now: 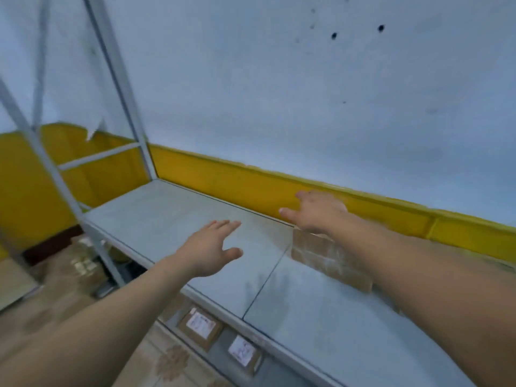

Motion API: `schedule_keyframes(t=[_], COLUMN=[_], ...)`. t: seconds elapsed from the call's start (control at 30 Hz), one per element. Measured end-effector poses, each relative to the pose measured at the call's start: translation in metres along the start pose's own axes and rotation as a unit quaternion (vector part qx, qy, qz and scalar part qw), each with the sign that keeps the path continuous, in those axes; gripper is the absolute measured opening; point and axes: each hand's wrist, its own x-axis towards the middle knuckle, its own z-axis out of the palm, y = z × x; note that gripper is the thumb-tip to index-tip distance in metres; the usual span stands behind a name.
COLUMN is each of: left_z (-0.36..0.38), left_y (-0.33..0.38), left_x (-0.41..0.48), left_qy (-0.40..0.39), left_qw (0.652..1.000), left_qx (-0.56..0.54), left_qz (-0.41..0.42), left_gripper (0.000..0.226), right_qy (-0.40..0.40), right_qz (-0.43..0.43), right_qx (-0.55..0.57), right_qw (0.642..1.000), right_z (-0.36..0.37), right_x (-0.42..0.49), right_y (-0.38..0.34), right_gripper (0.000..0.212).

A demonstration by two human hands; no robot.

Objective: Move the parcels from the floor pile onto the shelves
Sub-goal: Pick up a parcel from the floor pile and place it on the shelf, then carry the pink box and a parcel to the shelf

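A brown cardboard parcel (pixel 326 258) wrapped in clear tape lies on the pale grey shelf board (pixel 167 216), near its back edge. My right hand (pixel 315 212) rests flat on the parcel's far end, fingers straight and spread toward the yellow wall band. Left of it, my left hand (pixel 212 250) hovers over the bare shelf with fingers extended and nothing in it. Two more labelled parcels (pixel 199 326) (pixel 243 353) sit on the lower shelf, seen past the front edge.
A grey metal upright (pixel 122 88) and a front post (pixel 42 160) frame the shelf's left end. A blurred pile of brown parcels (pixel 72 275) lies on the floor at lower left. The white wall (pixel 307 93) backs the shelf.
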Motion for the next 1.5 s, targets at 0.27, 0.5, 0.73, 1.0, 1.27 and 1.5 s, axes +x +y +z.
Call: schedule_keyframes(t=[0.27, 0.5, 0.73, 1.0, 1.27, 1.5], left_z=[-0.063, -0.069, -0.071, -0.102, -0.116, -0.141], left_y=[-0.176, -0.301, -0.428, -0.567, -0.727, -0.876], left_x=[-0.129, -0.205, -0.195, -0.152, -0.091, -0.022], left_qy=[0.057, 0.073, 0.059, 0.050, 0.017, -0.012], left_qw=[0.985, 0.949, 0.924, 0.914, 0.936, 0.951], left_qx=[-0.026, -0.066, -0.066, -0.078, -0.087, -0.149], left_qz=[-0.162, -0.298, -0.372, -0.396, -0.340, -0.272], left_gripper=[0.069, 0.068, 0.070, 0.070, 0.071, 0.067], right_qy=[-0.006, -0.043, -0.063, -0.111, -0.117, -0.129], right_qz=[-0.180, -0.311, -0.372, -0.373, -0.353, -0.254], right_qx=[0.041, 0.015, 0.021, 0.028, 0.011, 0.034], right_qw=[0.983, 0.949, 0.926, 0.921, 0.928, 0.958], right_z=[0.006, 0.037, 0.072, 0.091, 0.125, 0.156], right_x=[0.035, 0.058, 0.138, 0.235, 0.320, 0.413], right_y=[-0.263, -0.453, -0.604, -0.731, -0.842, -0.929], right_gripper=[0.080, 0.079, 0.081, 0.081, 0.082, 0.083])
